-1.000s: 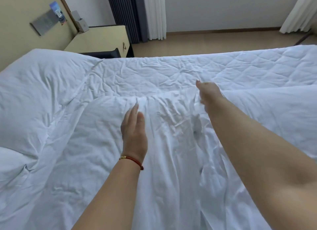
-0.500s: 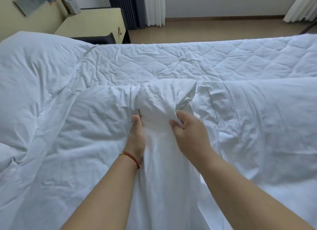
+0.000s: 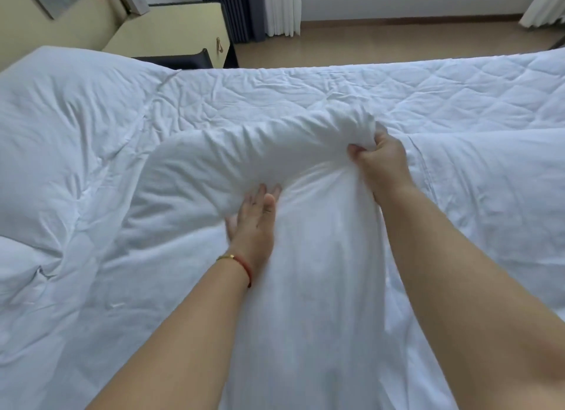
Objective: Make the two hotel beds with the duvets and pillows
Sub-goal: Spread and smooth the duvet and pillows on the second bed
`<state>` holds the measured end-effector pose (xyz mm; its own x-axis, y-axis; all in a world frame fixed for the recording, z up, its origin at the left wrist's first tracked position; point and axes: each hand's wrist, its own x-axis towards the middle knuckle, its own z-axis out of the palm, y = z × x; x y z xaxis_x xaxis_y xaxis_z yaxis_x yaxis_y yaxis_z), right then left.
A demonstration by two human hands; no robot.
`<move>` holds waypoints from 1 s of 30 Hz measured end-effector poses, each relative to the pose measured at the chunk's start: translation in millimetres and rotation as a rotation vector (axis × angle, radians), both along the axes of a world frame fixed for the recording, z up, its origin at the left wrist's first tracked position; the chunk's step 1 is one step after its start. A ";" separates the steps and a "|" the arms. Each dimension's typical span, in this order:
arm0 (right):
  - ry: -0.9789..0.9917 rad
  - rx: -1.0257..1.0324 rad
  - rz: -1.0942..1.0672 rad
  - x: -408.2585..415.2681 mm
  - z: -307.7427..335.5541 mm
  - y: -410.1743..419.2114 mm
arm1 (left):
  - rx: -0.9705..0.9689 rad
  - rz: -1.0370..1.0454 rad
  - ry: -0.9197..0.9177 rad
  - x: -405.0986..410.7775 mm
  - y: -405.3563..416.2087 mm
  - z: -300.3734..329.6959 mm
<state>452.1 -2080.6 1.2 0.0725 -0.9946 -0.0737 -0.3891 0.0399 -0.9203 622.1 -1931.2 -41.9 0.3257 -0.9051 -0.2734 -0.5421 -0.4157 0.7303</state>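
A white duvet (image 3: 244, 153) lies bunched across the bed (image 3: 458, 85). The right hand (image 3: 379, 159) grips a raised fold, fingers curled round it; the left hand (image 3: 253, 223) rests flat beneath, fingers straight and together. Pulling one-handed could drag the duvet crooked or slip the fold free
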 end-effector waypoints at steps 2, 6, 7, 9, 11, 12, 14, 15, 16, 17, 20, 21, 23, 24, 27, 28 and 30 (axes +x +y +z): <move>0.294 0.138 -0.061 -9.8 -16.9 -9.3 | 0.151 -0.059 0.009 -7.8 -5.1 -2.6; 0.332 0.262 -0.115 -9.6 -23.9 67.9 | -0.020 -0.039 -0.019 -20.1 6.4 -7.0; 0.339 0.268 -0.078 -8.4 -29.7 100.1 | -0.071 -0.057 -0.093 -25.0 12.8 -8.3; 0.309 0.338 -0.018 -8.8 -36.8 155.3 | -0.110 -0.126 -0.255 -36.5 24.0 -10.6; 0.249 0.348 -0.040 -19.0 -39.7 177.4 | -0.049 -0.207 -0.363 -44.1 31.5 -13.4; 0.260 0.295 -0.052 -26.6 -36.6 177.3 | -0.004 -0.231 -0.397 -45.9 32.8 -16.0; 0.336 0.181 -0.042 -41.1 -36.7 171.1 | 0.115 -0.264 -0.421 -44.6 29.7 -24.1; 0.401 0.172 -0.024 -45.1 -39.1 169.3 | 0.170 -0.279 -0.410 -44.1 25.9 -27.6; 0.471 0.183 -0.022 -47.0 -42.1 168.2 | 0.208 -0.279 -0.383 -45.1 20.7 -29.0; 0.549 0.181 -0.041 -48.1 -45.9 168.3 | 0.230 -0.267 -0.339 -46.2 14.6 -28.8; 0.666 -0.176 -0.109 -47.2 -41.5 178.0 | 0.092 -0.202 -0.122 -39.8 10.7 -19.6; 0.639 -0.337 -0.118 -47.7 -36.3 188.3 | 0.026 -0.198 -0.094 -37.8 20.6 -15.4; 0.563 -0.498 0.006 -45.2 -29.7 217.7 | -0.046 -0.260 -0.182 -39.5 52.5 -14.2; 0.572 -0.506 0.124 -43.4 -35.2 231.4 | -0.025 -0.308 -0.266 -41.7 65.3 -18.5; 0.851 -0.209 0.542 -47.0 -73.5 246.4 | 0.179 -0.362 -0.402 -41.6 60.8 -40.4; 0.889 -0.087 0.611 -52.2 -87.4 239.9 | 0.244 -0.366 -0.409 -41.3 49.7 -46.3; 0.933 0.121 0.671 -60.2 -107.7 222.1 | 0.334 -0.402 -0.418 -42.5 28.6 -53.5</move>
